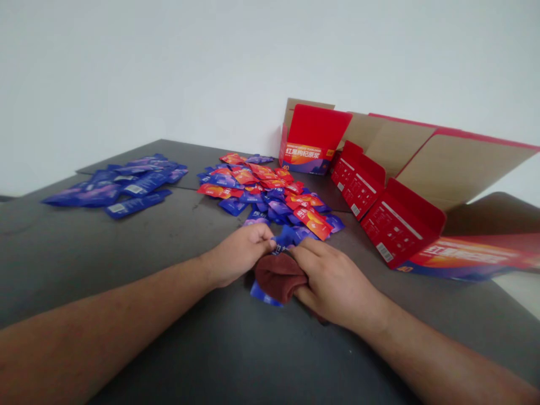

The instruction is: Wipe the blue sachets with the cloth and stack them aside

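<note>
My left hand (240, 254) pinches the top edge of a blue sachet (261, 293) between thumb and fingers. On the other side, my right hand (335, 275) is closed on a brown cloth (278, 277), which is folded over the sachet's front. The right fingertips also meet the sachet's top corner. Most of the sachet is hidden behind the cloth; its lower end shows below. Just beyond both hands lies a mixed pile of red sachets (312, 221) and blue sachets (233, 206).
A separate heap of blue sachets (139, 185) lies on the dark table (169, 337) at the left. Open red cardboard boxes (400, 222) line the right side, flaps raised, and another open box (310, 152) stands at the back. A pale wall (169, 67) rises behind.
</note>
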`<state>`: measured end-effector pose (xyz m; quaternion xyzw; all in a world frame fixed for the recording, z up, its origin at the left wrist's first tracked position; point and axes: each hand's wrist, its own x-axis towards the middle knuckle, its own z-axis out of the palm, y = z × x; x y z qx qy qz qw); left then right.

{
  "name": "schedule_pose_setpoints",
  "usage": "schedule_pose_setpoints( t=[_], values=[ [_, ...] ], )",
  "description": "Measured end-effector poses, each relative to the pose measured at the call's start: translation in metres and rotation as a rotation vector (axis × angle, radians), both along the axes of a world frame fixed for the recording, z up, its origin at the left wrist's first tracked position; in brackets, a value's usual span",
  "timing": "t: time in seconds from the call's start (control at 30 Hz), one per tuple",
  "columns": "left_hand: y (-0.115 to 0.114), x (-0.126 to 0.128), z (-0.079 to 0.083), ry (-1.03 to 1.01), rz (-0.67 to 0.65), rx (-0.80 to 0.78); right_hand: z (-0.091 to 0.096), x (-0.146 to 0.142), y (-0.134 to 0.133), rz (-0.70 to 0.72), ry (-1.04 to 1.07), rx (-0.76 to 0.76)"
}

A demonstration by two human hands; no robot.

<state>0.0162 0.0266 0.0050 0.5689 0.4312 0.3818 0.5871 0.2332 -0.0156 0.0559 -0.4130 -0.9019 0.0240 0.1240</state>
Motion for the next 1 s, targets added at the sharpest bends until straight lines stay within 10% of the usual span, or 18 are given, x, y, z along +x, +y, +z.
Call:
schedule_pose_setpoints(
  t=[0.17,0.33,0.83,1.0],
  values=[
    [-0.0011,0.0009,0.0006,-0.025,-0.024,-0.094,0.0022,0.003,0.0039,-0.212,0.042,0.055],
    [-0.0014,0.0013,0.0037,0.022,-0.003,-0.001,0.0032,0.001,-0.0001,-0.006,-0.012,-0.022],
    [-0.0003,0.0007,0.0,-0.015,-0.022,-0.076,0.0032,0.0035,0.0055,-0.195,0.032,0.021],
    [-0.0008,-0.0002,0.0008,0.016,-0.017,0.012,0.0036,0.0017,0.0017,-0.002,-0.003,-0.058]
  ],
)
